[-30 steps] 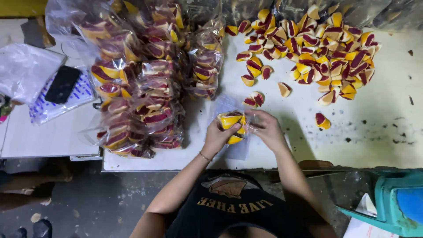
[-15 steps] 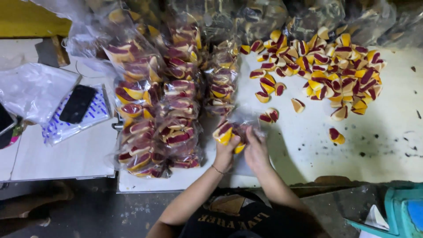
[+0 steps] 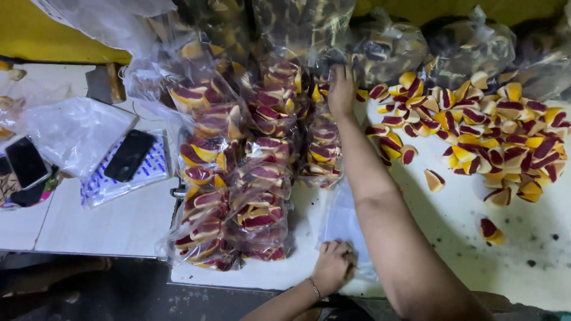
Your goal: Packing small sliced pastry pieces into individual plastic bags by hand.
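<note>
My right hand (image 3: 342, 89) is stretched far forward to the top of the rows of packed bags (image 3: 250, 160), its fingers closed on a small clear bag of yellow-and-maroon wedge pieces (image 3: 318, 92). My left hand (image 3: 332, 266) is down at the near table edge, its fingers curled on a flat stack of empty clear bags (image 3: 342, 223). A heap of loose wedge pieces (image 3: 488, 131) lies to the right of my forearm. Two stray pieces (image 3: 434, 179) (image 3: 491, 230) sit apart from the heap.
Large clear sacks of the same pieces (image 3: 386, 47) line the back against a yellow wall. On the left table lie two dark phones (image 3: 128, 156) (image 3: 27, 161) and crumpled plastic (image 3: 71, 134). The white tabletop (image 3: 535, 261) is scuffed.
Both hands were together at the front holding a small filled bag. Now my right hand has carried it forward to the pile, and my left hand has dropped onto the empty bags.
</note>
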